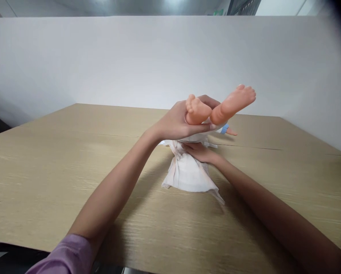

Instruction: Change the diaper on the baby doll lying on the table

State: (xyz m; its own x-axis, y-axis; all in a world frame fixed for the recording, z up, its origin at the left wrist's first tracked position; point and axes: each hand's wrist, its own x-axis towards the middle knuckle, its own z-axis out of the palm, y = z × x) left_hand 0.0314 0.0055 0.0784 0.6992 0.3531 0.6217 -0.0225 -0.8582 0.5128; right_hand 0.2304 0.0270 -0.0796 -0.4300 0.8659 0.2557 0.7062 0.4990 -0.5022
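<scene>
Holding doll (pixel 223 111) by both ankles in left hand (pixel 177 120): wrapping fingers behind, laying thumb across the front, pinching the legs together. Holding feet up well clear of table (pixel 58 160), pointing them apart above the grip.

Reaching in under the raised legs with right hand (pixel 200 151), touching white diaper (pixel 190 175) at its narrow, bunched part. Can't tell whether pinching or just pressing down, with fingertips hidden.

Fanning out flat on the table at the near end of the diaper; running back toward the body at the far end. Can't confirm how far underneath, given the blocked view. Showing past the legs, on the far right: blue cuff (pixel 224 128) and small doll hand (pixel 231 131), just above the tabletop. Beyond that, only white partition (pixel 159 57).

Status, as judged: partway. Done: raising legs, opening out near end. Not yet done: folding the near end up over the front, closing it around the waist.
</scene>
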